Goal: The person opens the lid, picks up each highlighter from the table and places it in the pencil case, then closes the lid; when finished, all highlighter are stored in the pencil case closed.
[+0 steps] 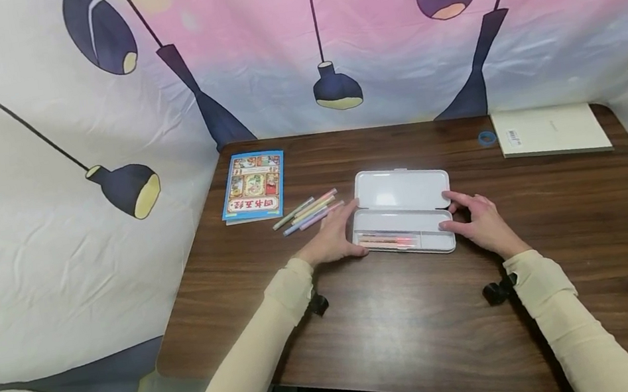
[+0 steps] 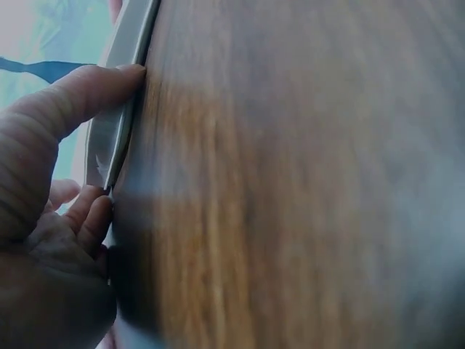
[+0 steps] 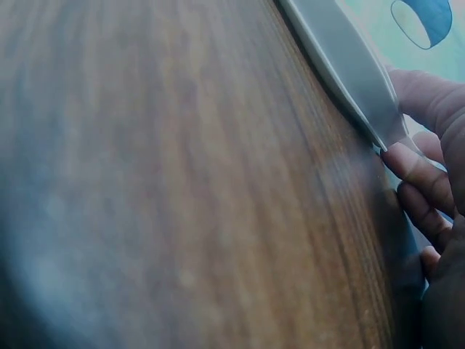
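Observation:
A white pencil case (image 1: 435, 241) lies with its lid (image 1: 402, 189) folded back, away from the person. Along its front compartment lie slim pinkish pens (image 1: 383, 240). My left hand (image 1: 332, 237) holds the case at its left end, the thumb on the front corner and the fingers further back along the side. At the other end, my right hand (image 1: 482, 222) grips the right side, thumb by the tray and fingers by the lid. Both wrist views show the case wall (image 2: 109, 138) with fingertips right at its corner. Several pastel pens (image 1: 310, 212) lie beside the left hand.
A blue-framed picture booklet (image 1: 254, 184) lies at the back left of the brown wooden table (image 1: 403, 317). At the back right are a pale book (image 1: 552, 132) and a blue tape ring (image 1: 487, 138). A patterned curtain (image 1: 269, 48) hangs behind the table.

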A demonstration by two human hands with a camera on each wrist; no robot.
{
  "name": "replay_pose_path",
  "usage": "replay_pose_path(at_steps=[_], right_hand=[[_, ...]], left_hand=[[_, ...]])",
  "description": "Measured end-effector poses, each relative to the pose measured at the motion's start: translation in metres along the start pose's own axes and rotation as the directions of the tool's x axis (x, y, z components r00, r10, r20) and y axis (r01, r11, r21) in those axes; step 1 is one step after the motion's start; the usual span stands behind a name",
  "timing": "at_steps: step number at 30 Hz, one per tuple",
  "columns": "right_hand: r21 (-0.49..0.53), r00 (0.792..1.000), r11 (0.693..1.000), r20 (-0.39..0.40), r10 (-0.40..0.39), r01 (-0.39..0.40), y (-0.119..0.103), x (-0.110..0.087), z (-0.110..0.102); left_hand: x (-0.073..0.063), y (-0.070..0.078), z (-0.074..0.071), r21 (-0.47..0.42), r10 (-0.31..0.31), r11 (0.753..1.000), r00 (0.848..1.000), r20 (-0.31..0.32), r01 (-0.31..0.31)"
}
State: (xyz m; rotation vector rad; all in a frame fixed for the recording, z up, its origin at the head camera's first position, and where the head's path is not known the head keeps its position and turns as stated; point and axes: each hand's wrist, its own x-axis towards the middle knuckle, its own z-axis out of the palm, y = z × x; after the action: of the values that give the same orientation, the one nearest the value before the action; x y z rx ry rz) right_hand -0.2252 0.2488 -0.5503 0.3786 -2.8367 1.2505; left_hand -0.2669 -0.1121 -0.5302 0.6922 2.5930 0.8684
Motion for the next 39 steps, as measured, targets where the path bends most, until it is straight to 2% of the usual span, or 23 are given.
replay_pose_path(at_steps=[5, 10, 14, 17, 20, 23, 27, 30, 32, 36, 39], right_hand=[[0.007, 1.000, 1.000, 0.008, 0.023, -0.023, 0.000, 0.000, 0.000], [0.019, 1.000, 1.000, -0.001, 0.010, -0.010, -0.002, 0.001, -0.001], [0.027, 1.000, 1.000, -0.011, -0.006, 0.006, -0.006, 0.003, -0.004], [0.032, 1.000, 0.999, -0.008, 0.002, -0.001, -0.008, 0.004, -0.006], [0.033, 1.000, 0.999, -0.010, 0.003, -0.002, -0.007, 0.002, -0.005], [0.031, 1.000, 0.999, -0.018, -0.008, 0.008, -0.004, 0.001, -0.003], [0.023, 0.999, 0.999, -0.026, -0.022, 0.022, -0.003, 0.001, -0.001], [0.024, 0.999, 0.999, -0.025, -0.021, 0.022, -0.003, 0.001, -0.002], [0.025, 1.000, 1.000, -0.023, -0.011, 0.011, -0.003, 0.000, -0.002], [0.032, 0.999, 0.999, -0.029, 0.015, -0.014, -0.003, -0.001, -0.001], [0.033, 1.000, 0.999, -0.023, 0.022, -0.021, -0.005, -0.001, 0.000]], left_hand=[[-0.004, 0.000, -0.006, 0.011, 0.018, 1.000, 1.000, 0.021, -0.018], [-0.013, -0.001, -0.018, -0.091, 0.059, 0.994, 0.998, 0.016, -0.057], [-0.020, -0.003, -0.033, -0.192, 0.048, 0.980, 0.998, -0.037, -0.055], [-0.027, -0.009, -0.049, -0.259, -0.004, 0.966, 0.994, -0.110, -0.024], [-0.035, -0.023, -0.065, -0.341, -0.077, 0.940, 0.977, -0.200, 0.004], [-0.045, -0.041, -0.080, -0.384, -0.151, 0.923, 0.949, -0.276, 0.035], [-0.061, -0.061, -0.092, -0.392, -0.211, 0.918, 0.906, -0.366, 0.055], [-0.073, -0.067, -0.090, -0.378, -0.237, 0.923, 0.887, -0.397, 0.077], [-0.078, -0.067, -0.084, -0.353, -0.233, 0.931, 0.893, -0.386, 0.091], [-0.081, -0.060, -0.068, -0.282, -0.198, 0.954, 0.921, -0.334, 0.103], [-0.081, -0.058, -0.060, -0.243, -0.192, 0.963, 0.926, -0.324, 0.115]])
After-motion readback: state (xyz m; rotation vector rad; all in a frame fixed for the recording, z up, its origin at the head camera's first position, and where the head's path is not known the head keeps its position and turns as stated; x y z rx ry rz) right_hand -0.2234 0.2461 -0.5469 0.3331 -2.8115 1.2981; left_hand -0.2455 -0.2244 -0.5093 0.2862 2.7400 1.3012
